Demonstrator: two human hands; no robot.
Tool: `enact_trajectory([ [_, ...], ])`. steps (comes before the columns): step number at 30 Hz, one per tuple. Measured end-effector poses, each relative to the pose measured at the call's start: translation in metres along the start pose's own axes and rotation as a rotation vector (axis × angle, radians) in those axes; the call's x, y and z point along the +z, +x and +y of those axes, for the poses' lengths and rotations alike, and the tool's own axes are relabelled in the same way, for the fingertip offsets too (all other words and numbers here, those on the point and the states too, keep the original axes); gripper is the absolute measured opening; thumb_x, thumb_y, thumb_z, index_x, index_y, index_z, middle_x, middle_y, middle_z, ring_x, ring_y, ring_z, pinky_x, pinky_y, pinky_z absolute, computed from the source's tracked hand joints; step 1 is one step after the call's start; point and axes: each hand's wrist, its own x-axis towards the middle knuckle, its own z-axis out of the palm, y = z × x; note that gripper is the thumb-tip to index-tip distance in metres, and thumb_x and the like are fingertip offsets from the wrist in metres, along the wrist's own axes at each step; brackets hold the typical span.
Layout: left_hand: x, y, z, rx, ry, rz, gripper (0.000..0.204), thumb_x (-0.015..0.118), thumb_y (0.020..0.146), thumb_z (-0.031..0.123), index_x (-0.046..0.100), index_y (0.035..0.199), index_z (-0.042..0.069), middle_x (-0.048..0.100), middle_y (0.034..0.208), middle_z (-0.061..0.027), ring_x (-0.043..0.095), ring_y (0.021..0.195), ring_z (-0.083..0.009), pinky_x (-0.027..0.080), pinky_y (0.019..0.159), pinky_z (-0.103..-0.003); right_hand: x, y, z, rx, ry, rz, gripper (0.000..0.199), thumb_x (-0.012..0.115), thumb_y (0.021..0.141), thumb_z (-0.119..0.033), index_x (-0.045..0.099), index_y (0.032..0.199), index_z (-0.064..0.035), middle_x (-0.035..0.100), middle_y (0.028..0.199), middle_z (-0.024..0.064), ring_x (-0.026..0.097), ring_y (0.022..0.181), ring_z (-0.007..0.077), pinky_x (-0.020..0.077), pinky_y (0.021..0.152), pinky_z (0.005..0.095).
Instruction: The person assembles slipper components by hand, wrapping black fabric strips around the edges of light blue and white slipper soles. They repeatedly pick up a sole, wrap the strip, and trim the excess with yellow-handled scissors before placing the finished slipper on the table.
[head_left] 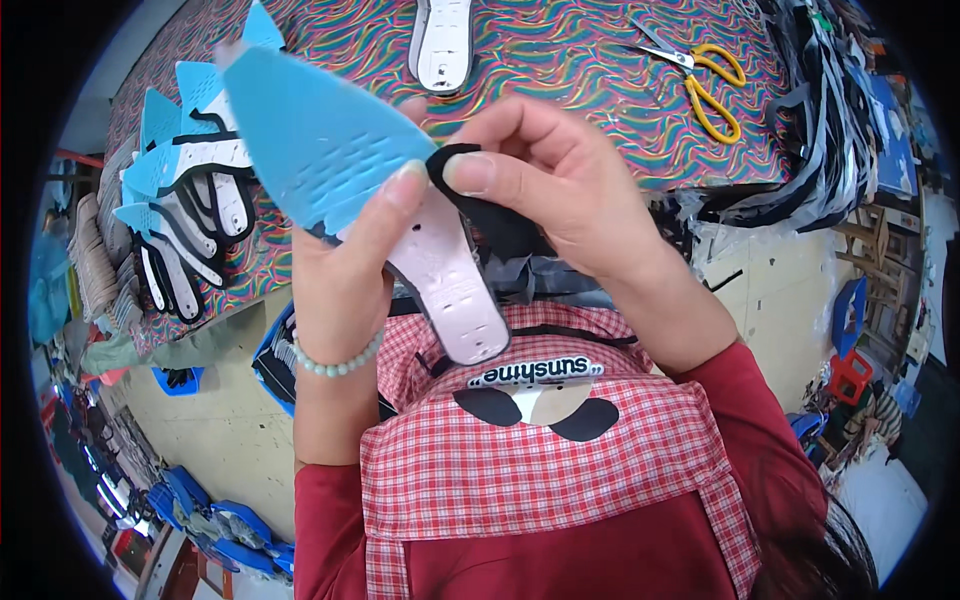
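Note:
My left hand (345, 270), a pale bead bracelet at its wrist, grips a shoe insole (460, 295) with its thumb on top. This insole has a wide, pointed light-blue front and a narrow whitish heel part with small slots, dark along its edge. Between thumb and fingers, my right hand (570, 190) pinches a black fabric strip (505, 232) against the insole's right side, where blue meets white. The rest of the strip hangs below that hand. Some fingers behind the insole are hidden.
A table with a multicoloured wavy cloth (560, 60) lies ahead. Similar insoles (215, 155) are piled at its left, and another insole (442, 60) lies at the far middle. Yellow-handled scissors (705, 85) rest at the right. Black strips (820, 150) hang over the right corner.

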Motion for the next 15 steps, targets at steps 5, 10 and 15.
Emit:
enact_trajectory([
  [5,0.001,-0.003,0.001,0.109,0.13,0.039,0.027,0.069,0.084,0.005,0.06,0.109,0.001,0.066,0.1,-0.0072,0.063,0.088,-0.0132,0.049,0.079,-0.026,0.005,0.0,0.004,-0.102,-0.019,0.037,0.021,0.071,0.085,-0.011,0.06,0.099,-0.0016,0.066,0.091,0.002,0.062,0.083,0.0065,0.0511,0.073,0.0202],
  [10,-0.008,-0.006,0.0,0.126,0.104,0.048,0.025,0.071,0.082,0.005,0.062,0.106,0.001,0.066,0.097,-0.0056,0.062,0.086,-0.0122,0.049,0.076,-0.025,0.006,0.003,0.002,-0.036,-0.057,0.034,0.021,0.072,0.084,-0.01,0.06,0.099,-0.0017,0.065,0.089,0.0021,0.062,0.081,0.006,0.0515,0.072,0.02],
  [15,-0.009,-0.009,-0.002,0.152,0.163,0.064,0.026,0.071,0.082,0.004,0.061,0.106,0.001,0.066,0.097,-0.0065,0.063,0.084,-0.0125,0.049,0.076,-0.026,0.005,0.001,0.015,-0.15,-0.167,0.121,0.021,0.074,0.08,-0.009,0.061,0.095,-0.0019,0.062,0.085,0.0014,0.06,0.077,0.0067,0.0494,0.07,0.0197],
])
